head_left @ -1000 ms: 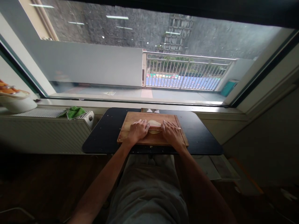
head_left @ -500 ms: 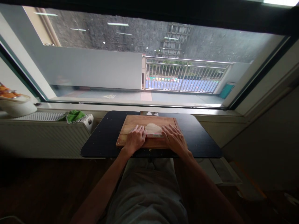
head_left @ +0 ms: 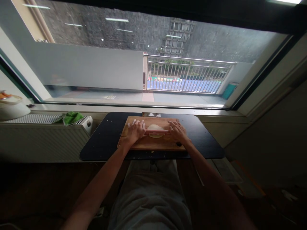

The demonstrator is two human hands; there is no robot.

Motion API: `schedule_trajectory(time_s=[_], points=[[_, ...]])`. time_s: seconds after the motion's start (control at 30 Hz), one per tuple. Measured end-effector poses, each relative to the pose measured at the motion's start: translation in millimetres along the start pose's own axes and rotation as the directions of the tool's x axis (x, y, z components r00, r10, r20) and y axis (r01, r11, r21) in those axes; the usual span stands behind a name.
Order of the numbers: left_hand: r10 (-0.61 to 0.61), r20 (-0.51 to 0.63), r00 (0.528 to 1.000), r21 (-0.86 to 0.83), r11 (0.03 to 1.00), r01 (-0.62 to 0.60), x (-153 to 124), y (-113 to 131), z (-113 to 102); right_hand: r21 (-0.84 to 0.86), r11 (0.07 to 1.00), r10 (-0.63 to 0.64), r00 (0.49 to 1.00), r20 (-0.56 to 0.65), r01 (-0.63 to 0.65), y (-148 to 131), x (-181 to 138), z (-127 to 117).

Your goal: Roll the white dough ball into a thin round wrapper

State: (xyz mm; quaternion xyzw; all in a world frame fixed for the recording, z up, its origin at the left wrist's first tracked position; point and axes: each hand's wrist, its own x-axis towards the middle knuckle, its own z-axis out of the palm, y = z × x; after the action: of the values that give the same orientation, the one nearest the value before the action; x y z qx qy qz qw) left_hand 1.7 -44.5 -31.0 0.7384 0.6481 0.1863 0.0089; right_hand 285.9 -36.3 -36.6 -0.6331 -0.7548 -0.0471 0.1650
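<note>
A pale, flattened sheet of dough (head_left: 155, 127) lies on a wooden cutting board (head_left: 146, 145). Across it runs a thin rolling pin (head_left: 157, 131), with dough showing on both its far and near sides. My left hand (head_left: 136, 129) is over the pin's left end, fingers bent and whitish at the tips. Over the right end rests my right hand (head_left: 177, 129), its fingers reaching forward and palm down on the pin. Both ends of the pin are hidden under the hands.
The board sits on a black table (head_left: 100, 140) with pale specks. A green cloth (head_left: 73, 117) lies on the radiator (head_left: 48, 137) to the left, beside a white container (head_left: 14, 107). Behind the table are a windowsill and a large window.
Both hands have moved forward, away from my body, taking the rolling pin from the dough's near edge to across its middle. A dark hole in the board's near right corner now shows.
</note>
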Motion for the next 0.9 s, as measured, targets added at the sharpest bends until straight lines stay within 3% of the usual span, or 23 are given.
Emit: schedule_trajectory(time_s=[0.43,0.6,0.9], points=[[0.061,0.032,0.998,0.141,0.988,-0.065,38,0,-8,0.077,0.964,0.248,0.965,0.082,-0.254,-8,36,-2],[0.044,0.124,0.991,0.126,0.990,-0.060,55,-2,-6,0.098,0.958,0.262,0.960,0.096,-0.271,-3,50,1],[-0.015,0.141,0.990,0.042,0.999,0.009,93,-4,-3,0.084,0.949,0.296,0.949,0.107,-0.305,1,71,2]])
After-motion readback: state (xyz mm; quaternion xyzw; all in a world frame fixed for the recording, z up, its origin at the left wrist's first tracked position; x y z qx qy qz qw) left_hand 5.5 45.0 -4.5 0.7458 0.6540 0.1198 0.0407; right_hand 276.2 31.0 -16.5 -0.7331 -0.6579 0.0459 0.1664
